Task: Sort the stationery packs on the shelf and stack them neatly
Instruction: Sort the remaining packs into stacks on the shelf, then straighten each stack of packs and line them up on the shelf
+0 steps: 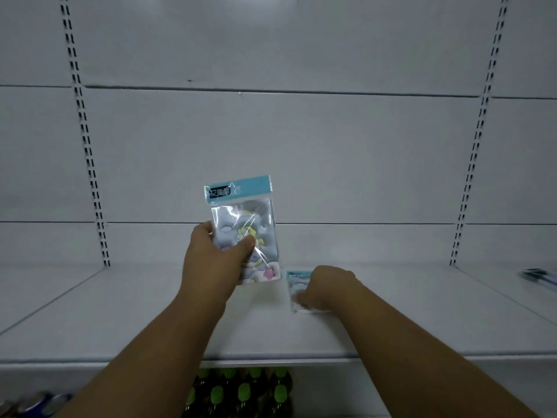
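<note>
A wide white shelf runs across the view under a pale slotted back panel, and every place here is given from that shelf. Just above its middle, the person's left hand holds one stationery pack upright and clear of the surface, its blue header card on top; the grip is closed on the pack's lower half, thumb across the glossy front and fingers behind. A little right of the middle, a second pack lies flat on the shelf, with the right hand resting on top of it, fingertips on its near end; whether that grip has closed on the pack or only presses it cannot be told, as the hand hides most of it. The risks look small. The slick film could slide through the left hand's hold and drop the raised pack. The flat pack may skid under the right hand and lie crooked. Set down carelessly, one pack could land skewed on the other and spoil the stack. At the shelf's far right edge lies a blurred dark item, well apart. Below the shelf's front lip stand green-capped bottles, which a fallen pack could reach.
</note>
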### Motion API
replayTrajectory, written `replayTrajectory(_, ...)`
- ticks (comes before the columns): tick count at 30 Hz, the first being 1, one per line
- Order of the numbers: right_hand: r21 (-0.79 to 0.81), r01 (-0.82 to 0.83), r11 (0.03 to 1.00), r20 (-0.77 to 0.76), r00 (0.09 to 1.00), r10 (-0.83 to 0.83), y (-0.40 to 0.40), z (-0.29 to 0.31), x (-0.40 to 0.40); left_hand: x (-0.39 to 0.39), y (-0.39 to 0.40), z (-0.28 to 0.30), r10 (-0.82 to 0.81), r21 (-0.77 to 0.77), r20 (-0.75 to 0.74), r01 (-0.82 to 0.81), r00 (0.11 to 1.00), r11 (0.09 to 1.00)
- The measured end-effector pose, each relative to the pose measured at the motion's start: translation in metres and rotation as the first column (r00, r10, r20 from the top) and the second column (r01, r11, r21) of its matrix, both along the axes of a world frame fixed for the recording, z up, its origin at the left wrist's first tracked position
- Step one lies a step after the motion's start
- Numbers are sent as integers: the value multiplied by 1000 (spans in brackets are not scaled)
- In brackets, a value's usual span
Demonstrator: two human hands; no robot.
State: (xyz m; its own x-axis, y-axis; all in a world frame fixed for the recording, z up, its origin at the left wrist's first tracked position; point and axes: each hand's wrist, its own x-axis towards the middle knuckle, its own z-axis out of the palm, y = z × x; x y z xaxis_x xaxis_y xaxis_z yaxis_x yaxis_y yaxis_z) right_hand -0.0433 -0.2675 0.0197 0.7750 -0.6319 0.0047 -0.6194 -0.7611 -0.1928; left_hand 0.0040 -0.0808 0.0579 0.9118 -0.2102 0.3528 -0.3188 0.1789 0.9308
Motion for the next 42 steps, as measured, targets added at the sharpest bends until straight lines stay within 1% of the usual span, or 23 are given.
replayTrajectory(3, 158, 39, 987, 162, 985, -65, 0, 2, -4, -10, 6, -1, -49, -39, 29, 50, 998, 998)
replayTrajectory(5, 231, 15, 973, 332, 939, -93, -2, 2, -10, -16, 4, -4, -79, -37, 18, 80, 997, 996)
replayTrajectory(6, 229, 0, 973, 442, 891, -104, -5, 2, -15, -20, 2, -5, -96, -47, -1, 95, 995, 994)
replayTrajectory(8, 185, -18, 983, 649, 753, -109, -12, 8, -28, -26, -6, -5, -122, -67, -38, 119, 992, 991)
replayTrajectory(10, 185, -26, 982, 779, 614, -131, -25, 20, -49, -36, -17, -5, -132, -63, -49, 129, 990, 990)
replayTrajectory(12, 195, -38, 980, 852, 501, -149, -38, 33, -73, -47, -31, -6, -146, -67, -45, 142, 988, 988)
replayTrajectory(14, 189, -37, 981, 884, 441, -154, -54, 45, -106, -63, -54, -5, -186, -68, -46, 182, 982, 981)
replayTrajectory(17, 176, -2, 984, 899, 407, -160, -80, 57, -160, -95, -96, -4, -256, -62, -39, 253, 966, 966)
replayTrajectory(22, 157, 77, 985, 926, 334, -174, -138, 72, -286, -182, -196, -7, -382, -56, -4, 381, 924, 923)
replayTrajectory(24, 159, 117, 980, 929, 318, -188, -163, 76, -340, -224, -240, -9, -410, -53, -13, 409, 912, 911)
replayTrajectory(27, 132, 187, 973, 927, 325, -188, -204, 82, -414, -288, -307, -8, -477, -60, -24, 475, 879, 878)
replayTrajectory(30, 122, 211, 970, 929, 319, -186, -244, 83, -470, -340, -363, -8, -512, -55, -26, 510, 859, 858)
replayTrajectory(36, 144, 228, 963, 913, 344, -218, -332, 75, -522, -389, -462, -4, -554, -42, -75, 553, 829, 832)
replayTrajectory(42, 133, 321, 938, 918, 316, -238, -431, 79, -551, -417, -588, -3, -602, 34, -75, 606, 795, 795)
